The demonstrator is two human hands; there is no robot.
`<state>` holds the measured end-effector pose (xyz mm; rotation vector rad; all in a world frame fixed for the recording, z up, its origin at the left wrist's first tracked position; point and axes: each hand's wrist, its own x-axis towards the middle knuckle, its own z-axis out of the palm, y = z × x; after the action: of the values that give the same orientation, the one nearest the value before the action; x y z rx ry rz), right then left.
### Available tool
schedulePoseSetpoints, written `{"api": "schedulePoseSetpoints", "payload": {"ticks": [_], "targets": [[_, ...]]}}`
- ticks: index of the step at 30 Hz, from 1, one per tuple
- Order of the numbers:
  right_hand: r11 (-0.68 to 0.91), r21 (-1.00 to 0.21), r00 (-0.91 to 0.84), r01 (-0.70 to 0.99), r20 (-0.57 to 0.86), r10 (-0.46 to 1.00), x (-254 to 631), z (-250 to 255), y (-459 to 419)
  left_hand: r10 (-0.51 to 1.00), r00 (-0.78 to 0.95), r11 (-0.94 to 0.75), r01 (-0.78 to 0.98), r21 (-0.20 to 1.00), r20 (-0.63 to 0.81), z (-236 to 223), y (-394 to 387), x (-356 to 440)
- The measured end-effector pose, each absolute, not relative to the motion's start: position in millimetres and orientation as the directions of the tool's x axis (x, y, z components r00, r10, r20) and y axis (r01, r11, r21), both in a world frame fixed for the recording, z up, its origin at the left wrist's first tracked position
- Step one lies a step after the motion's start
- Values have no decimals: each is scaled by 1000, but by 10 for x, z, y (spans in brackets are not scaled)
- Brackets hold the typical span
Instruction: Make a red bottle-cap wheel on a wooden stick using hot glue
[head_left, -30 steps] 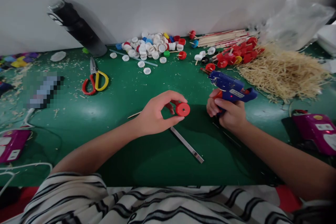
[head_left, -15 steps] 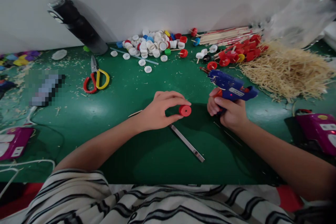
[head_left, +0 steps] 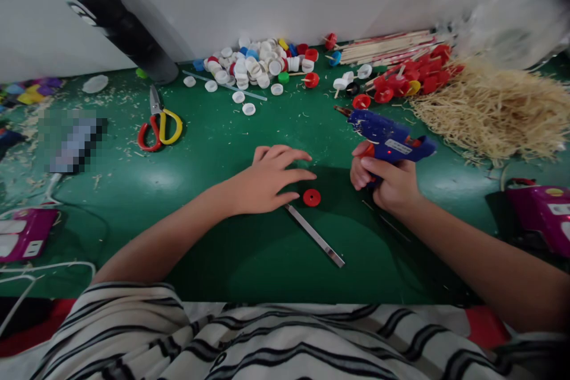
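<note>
A red bottle cap (head_left: 312, 198) with a small hole in its middle lies on the green table. Just left of it, my left hand (head_left: 272, 181) hovers with fingers spread, holding nothing. My right hand (head_left: 386, 181) is wrapped round the handle of a blue hot glue gun (head_left: 386, 134), its nozzle pointing up and to the left, a small red light showing on its side. Below the cap lies a flat metal strip (head_left: 315, 236), its upper end close to my left fingertips.
Scissors (head_left: 159, 124) and a leaning black bottle (head_left: 129, 35) are at the left. Loose white and coloured caps (head_left: 256, 66) lie along the wall. Red caps on sticks (head_left: 401, 82), thin sticks (head_left: 387, 47) and pale shredded straw (head_left: 494, 113) fill the back right. Purple power strips (head_left: 541, 211) flank both sides.
My left hand has let go of the red cap, which now rests on the table, and its fingers have spread. My right hand still holds the glue gun. The view has shifted slightly.
</note>
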<state>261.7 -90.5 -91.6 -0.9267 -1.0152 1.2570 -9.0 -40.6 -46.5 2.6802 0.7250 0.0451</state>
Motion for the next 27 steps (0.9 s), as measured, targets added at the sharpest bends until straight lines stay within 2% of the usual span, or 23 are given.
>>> {"api": "schedulePoseSetpoints", "payload": {"ticks": [5, 8, 11, 15, 18, 23, 27], "targets": [[99, -947, 32, -305, 94, 995, 2597, -906, -896, 646, 762, -747, 619, 243, 40, -134, -282, -369], [93, -947, 32, -308, 87, 996, 2590, -900, -897, 688, 725, -703, 678, 216, -39, -41, -307, -608], [84, -943, 35, -321, 77, 996, 2593, -902, -900, 702, 696, -668, 717, 199, -150, -109, -413, -851], [83, -949, 31, -303, 78, 997, 2599, -910, -889, 777, 605, -594, 796, 117, -172, -334, -550, -1041], [74, -955, 30, -286, 68, 997, 2602, -914, -877, 810, 562, -550, 827, 113, -170, -453, -583, -1016], [81, -959, 39, -271, 74, 997, 2610, -934, -875, 793, 601, -601, 798, 35, -101, -487, -584, -881], [93, -958, 29, -272, 88, 996, 2611, -944, -881, 797, 597, -596, 802, 39, -89, -518, -587, -882]]}}
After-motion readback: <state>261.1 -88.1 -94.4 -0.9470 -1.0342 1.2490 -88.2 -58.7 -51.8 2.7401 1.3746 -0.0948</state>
